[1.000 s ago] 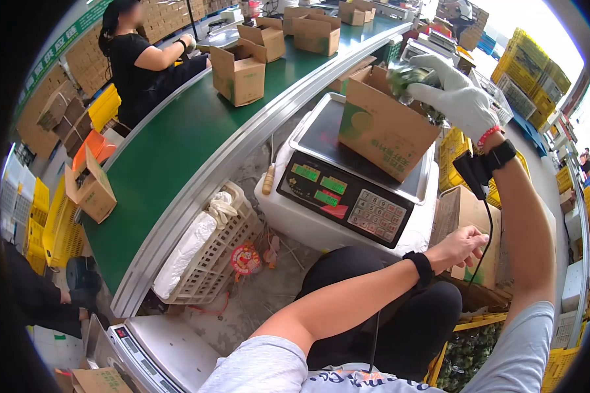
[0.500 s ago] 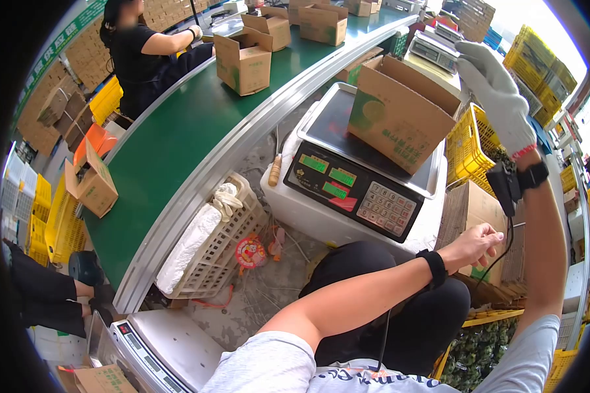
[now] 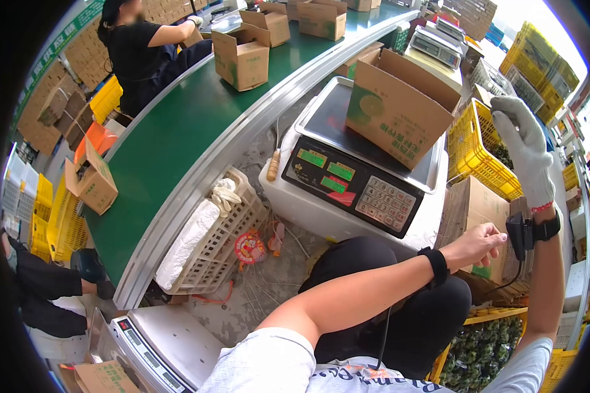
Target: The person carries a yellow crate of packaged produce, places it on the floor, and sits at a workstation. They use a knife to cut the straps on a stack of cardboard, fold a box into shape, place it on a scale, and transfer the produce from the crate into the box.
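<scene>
My left hand (image 3: 473,246) is bare, with its fingers curled in and nothing visible in them. It hovers beside a stack of flattened cardboard boxes (image 3: 484,208). My right hand (image 3: 526,147), in a white knit glove, is raised at the right near a yellow crate (image 3: 469,141). Its fingers are bent but apart and hold nothing. An open cardboard box (image 3: 400,108) stands on the tray of a digital scale (image 3: 351,187), whose displays glow green. Both wrists wear black straps, the right one carrying a small black device (image 3: 519,237).
A green conveyor belt (image 3: 157,141) carries several open boxes. A co-worker (image 3: 141,56) sits behind it. A slatted white basket (image 3: 219,245), a second scale (image 3: 147,350) and a crate of dark green produce (image 3: 480,350) surround my knees. A wooden-handled tool (image 3: 273,165) lies left of the scale.
My right hand has come down and slightly right, away from the farther scale. My left hand barely moved. The co-worker's gloved hand has come into view.
</scene>
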